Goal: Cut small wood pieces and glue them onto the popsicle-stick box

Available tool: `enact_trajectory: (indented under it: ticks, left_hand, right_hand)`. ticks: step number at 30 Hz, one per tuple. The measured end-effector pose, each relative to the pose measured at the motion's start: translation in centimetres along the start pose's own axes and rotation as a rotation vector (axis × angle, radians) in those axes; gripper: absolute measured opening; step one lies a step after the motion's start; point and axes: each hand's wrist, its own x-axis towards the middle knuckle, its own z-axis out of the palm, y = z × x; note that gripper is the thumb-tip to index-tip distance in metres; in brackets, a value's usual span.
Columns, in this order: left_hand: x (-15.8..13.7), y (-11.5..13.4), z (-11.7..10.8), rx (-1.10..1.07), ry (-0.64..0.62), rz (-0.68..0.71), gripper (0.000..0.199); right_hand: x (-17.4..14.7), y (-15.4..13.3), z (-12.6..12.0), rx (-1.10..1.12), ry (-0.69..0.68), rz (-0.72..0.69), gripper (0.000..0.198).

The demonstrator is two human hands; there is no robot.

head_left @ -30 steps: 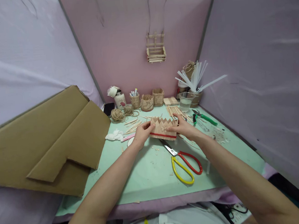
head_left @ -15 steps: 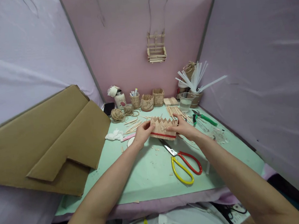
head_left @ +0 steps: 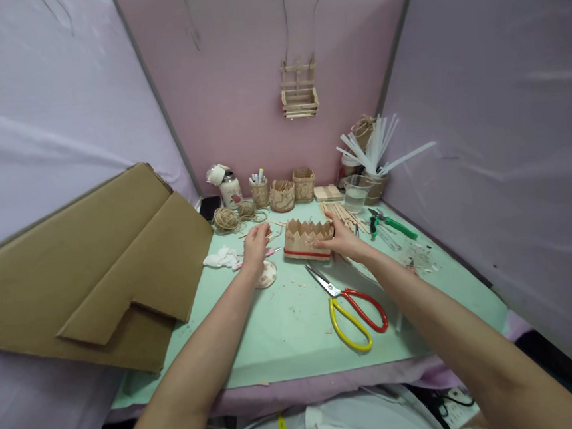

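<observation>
A small wooden box (head_left: 301, 241) with a zigzag top edge and a red line along its base rests on the table. My right hand (head_left: 339, 238) grips its right end, thumb at the front. To the left of the box, my left hand (head_left: 257, 245) hovers near thin wooden sticks (head_left: 278, 226) with its fingers curled together; whatever may be between them is hidden. Under that wrist lie a round patterned disc (head_left: 267, 274) and a pink pen-like tool (head_left: 272, 251). Large scissors (head_left: 340, 296) with one red and one yellow handle lie partly spread in front of the box.
Green-handled pliers (head_left: 392, 225) lie at right beside scraps. Behind are a clear cup (head_left: 355, 194), flat sticks (head_left: 339, 214), twine balls (head_left: 226, 220), decorated pots (head_left: 282, 195) and a jar (head_left: 230, 190). Folded cardboard (head_left: 95, 271) leans at left; white tissue (head_left: 221, 258) lies near it.
My left hand has let go of the box and moved left, its fingers curling. The box has come down onto the table, still in my right hand.
</observation>
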Motion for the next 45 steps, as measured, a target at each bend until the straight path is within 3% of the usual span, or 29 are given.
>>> enact_trajectory:
  ticks: [14,19,21,23,25,26,30,33,40,45]
  left_hand:
    - [0.6,-0.4,-0.5,0.057,0.049,0.041,0.024]
    - [-0.6,1.0,-0.9,0.119,0.038,0.102,0.02]
    - [-1.6,1.6,-1.3,0.152,-0.01,0.133,0.016]
    - [-2.6,2.1,-1.8,0.253,-0.153,0.173,0.015]
    - [-3.5,2.3,-2.3,0.358,-0.283,0.192,0.017]
    - [-3.9,2.3,-2.5,0.419,-0.326,0.196,0.019]
    - [-4.6,2.0,-2.9,0.649,-0.401,0.212,0.027]
    - [-4.2,1.9,-3.4,0.717,-0.398,0.251,0.021]
    - [-3.5,3.4,-5.5,0.764,-0.43,0.235,0.013]
    - [-3.2,3.7,-6.9,0.869,-0.235,0.243,0.013]
  right_hand:
    - [0.1,0.4,0.3,-0.176,-0.087,-0.072,0.11]
    - [-0.7,-0.3,-1.2,-0.254,0.011,-0.139,0.111]
    - [-2.2,-1.1,-1.9,-0.296,0.132,-0.172,0.099]
    - [-4.4,-2.1,-2.2,-0.286,0.23,-0.202,0.067]
    - [-7.0,-3.0,-2.0,-0.229,0.222,-0.176,0.03]
    - [-8.4,-3.3,-1.7,-0.213,0.221,-0.164,0.022]
    - [-12.5,-3.1,-0.2,-0.206,0.262,-0.064,0.029]
    - [-13.9,-2.3,0.4,-0.261,0.287,-0.002,0.037]
    - [-15.1,-1.6,1.7,-0.317,0.233,-0.076,0.016]
    - [-15.5,-1.4,3.0,-0.388,0.131,-0.15,0.013]
